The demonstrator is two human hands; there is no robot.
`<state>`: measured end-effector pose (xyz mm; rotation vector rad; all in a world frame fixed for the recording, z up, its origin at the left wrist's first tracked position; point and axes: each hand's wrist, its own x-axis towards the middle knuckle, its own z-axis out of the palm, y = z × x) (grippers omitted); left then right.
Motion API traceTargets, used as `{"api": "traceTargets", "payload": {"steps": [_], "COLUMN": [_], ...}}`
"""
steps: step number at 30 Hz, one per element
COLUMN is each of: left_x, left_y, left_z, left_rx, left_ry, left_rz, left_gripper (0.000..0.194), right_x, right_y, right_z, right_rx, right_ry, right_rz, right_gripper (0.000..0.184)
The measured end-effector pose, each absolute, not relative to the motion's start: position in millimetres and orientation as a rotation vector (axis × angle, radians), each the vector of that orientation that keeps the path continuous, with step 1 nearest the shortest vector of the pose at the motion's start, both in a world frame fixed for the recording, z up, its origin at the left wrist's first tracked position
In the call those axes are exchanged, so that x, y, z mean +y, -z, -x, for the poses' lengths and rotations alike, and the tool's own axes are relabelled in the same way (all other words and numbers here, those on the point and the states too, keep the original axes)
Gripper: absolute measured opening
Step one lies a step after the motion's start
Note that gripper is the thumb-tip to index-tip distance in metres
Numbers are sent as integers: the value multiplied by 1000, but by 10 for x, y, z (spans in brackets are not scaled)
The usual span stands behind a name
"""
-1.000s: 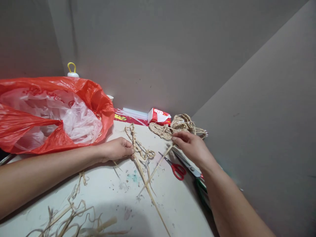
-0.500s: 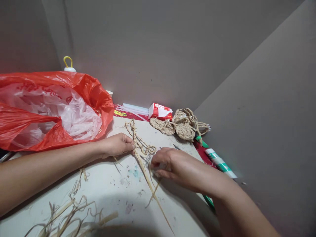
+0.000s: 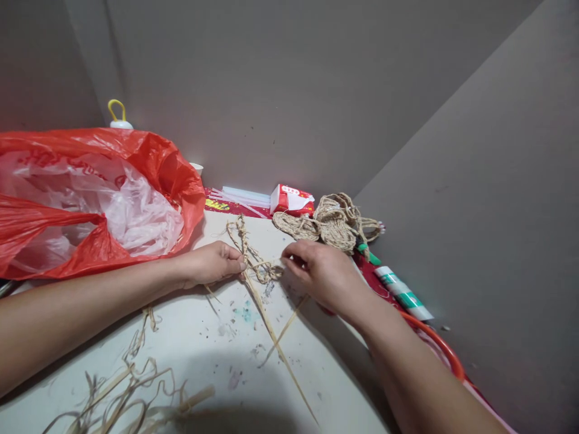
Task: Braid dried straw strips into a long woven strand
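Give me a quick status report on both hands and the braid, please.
Left hand pinching the braid. Right hand pinching a thin strand, running toward the left hand. Loose strips lie nearer, apart from both hands.

Site: small handcraft corner against grey walls [image 3: 271, 90]; home or workshop, cannot tell. Evidence: paint-spotted white bench [image 3: 212, 346] with a straw braid [image 3: 245, 241], loose strips [image 3: 131, 386] and coiled cord [image 3: 337, 228]. Tissue pack [image 3: 292, 201] and red bag [image 3: 183, 187] look domestic.
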<state>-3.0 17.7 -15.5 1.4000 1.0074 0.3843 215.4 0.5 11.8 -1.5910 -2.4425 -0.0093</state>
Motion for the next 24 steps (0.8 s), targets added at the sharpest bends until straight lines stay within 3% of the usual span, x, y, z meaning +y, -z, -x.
{"api": "traceTargets", "payload": {"steps": [3,7,14,21,24], "left_x": [175,177,188,177,181], "left_y": [154,163,191,205,216], "left_z": [29,33,41,45,42], "left_rx": [1027,1028,1021,994,999], "left_ry": [-381,-382,-403,-433,-437], "left_rz": [-1412,-1416,-1422,-1404,-1415], "left_gripper": [27,27,31,35,35], "right_x": [23,-55,-49,31,-11], "right_y": [-258,-408,-198,85,73], "right_z": [-2311,-2418,-2482,-2683,-2732], "right_rx": [-2255,-2378,-2399,-2240,-2203], "right_ry": [258,-33,116,-101,-198], "right_rz": [1748,1809,2334,2261,2193], "right_gripper": [24,19,51,23,20]}}
